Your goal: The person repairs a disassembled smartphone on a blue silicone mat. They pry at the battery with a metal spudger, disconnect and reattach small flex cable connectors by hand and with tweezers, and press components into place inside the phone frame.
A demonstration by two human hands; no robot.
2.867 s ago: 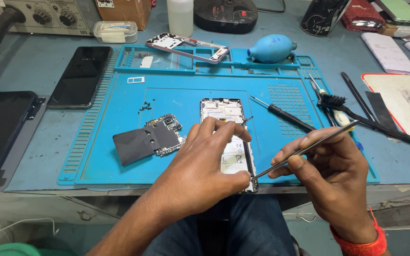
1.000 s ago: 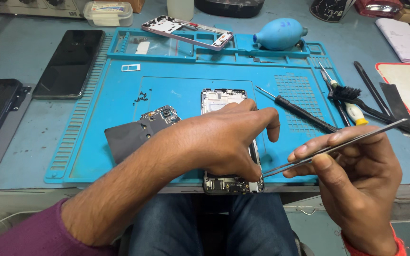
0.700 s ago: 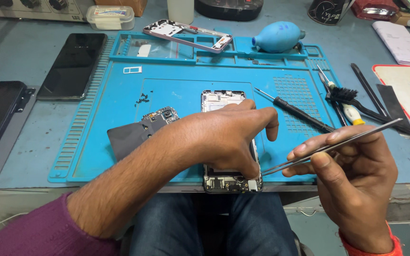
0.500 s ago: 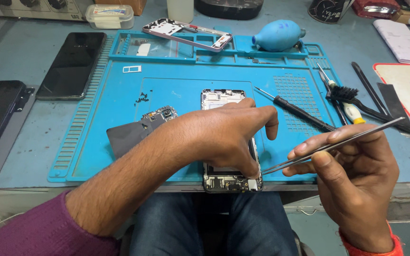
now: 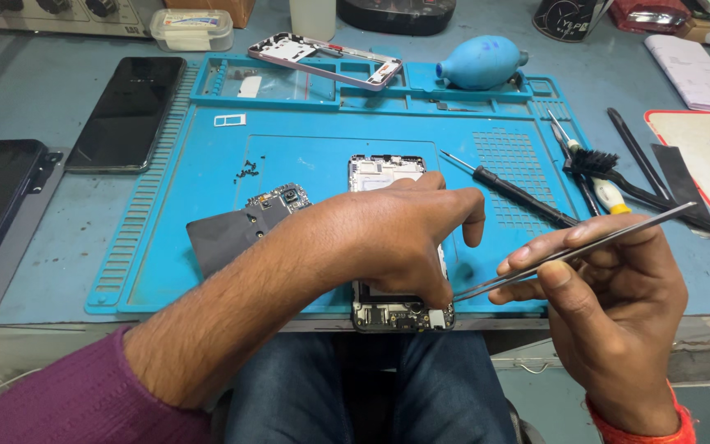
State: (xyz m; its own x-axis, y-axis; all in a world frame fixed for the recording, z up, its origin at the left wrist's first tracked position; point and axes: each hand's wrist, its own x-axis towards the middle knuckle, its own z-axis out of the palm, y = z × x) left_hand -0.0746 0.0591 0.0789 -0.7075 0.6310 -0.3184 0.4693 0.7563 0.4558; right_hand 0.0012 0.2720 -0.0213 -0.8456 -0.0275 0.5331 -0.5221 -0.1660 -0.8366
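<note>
On a blue repair mat (image 5: 166, 238), the left hand (image 5: 388, 238) presses flat over an opened phone (image 5: 396, 247) at the near edge. The right hand (image 5: 610, 296) pinches tweezers (image 5: 573, 251), tips at the phone's lower right corner. A removed circuit board (image 5: 236, 226) and loose screws (image 5: 248, 171) lie left; reassembly seems undone.

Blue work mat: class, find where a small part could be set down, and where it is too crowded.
Free: the blue mat between the loose screws and opened phone. Crowded: the right edge, with screwdriver, brush and tweezers.
</note>
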